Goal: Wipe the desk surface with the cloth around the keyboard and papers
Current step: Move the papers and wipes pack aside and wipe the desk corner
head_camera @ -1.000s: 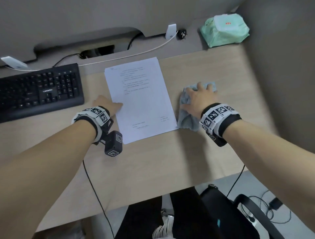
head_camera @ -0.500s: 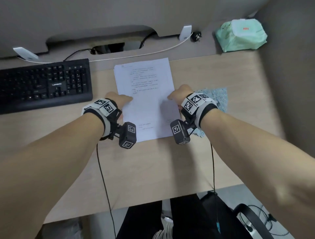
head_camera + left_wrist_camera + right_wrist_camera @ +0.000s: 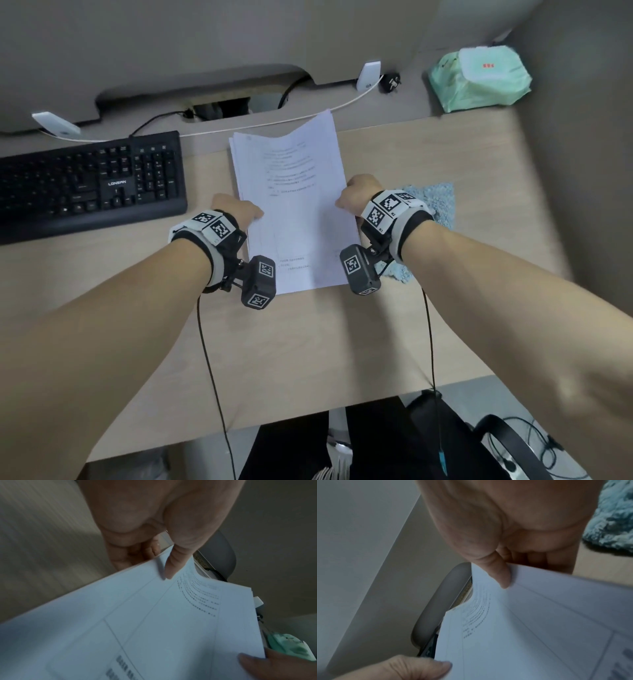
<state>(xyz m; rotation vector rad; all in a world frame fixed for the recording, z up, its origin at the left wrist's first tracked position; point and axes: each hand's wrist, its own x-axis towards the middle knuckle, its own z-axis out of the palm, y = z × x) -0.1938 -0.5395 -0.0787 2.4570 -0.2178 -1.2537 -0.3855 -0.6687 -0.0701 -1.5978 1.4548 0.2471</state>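
Papers point(image 3: 294, 205) are pinched at both side edges, left hand point(image 3: 239, 212) on the left edge, right hand point(image 3: 356, 198) on the right, thumbs on top in the wrist views; the far end is bowed up off the worktop point(image 3: 428, 154). Cloth point(image 3: 435, 205) lies unheld just right of the papers, partly under the right wrist. Keyboard point(image 3: 89, 181) sits far left. Step judged: papers being lifted so the spot beneath can be wiped. Next: papers to be set aside or kept in one hand, cloth to be picked up.
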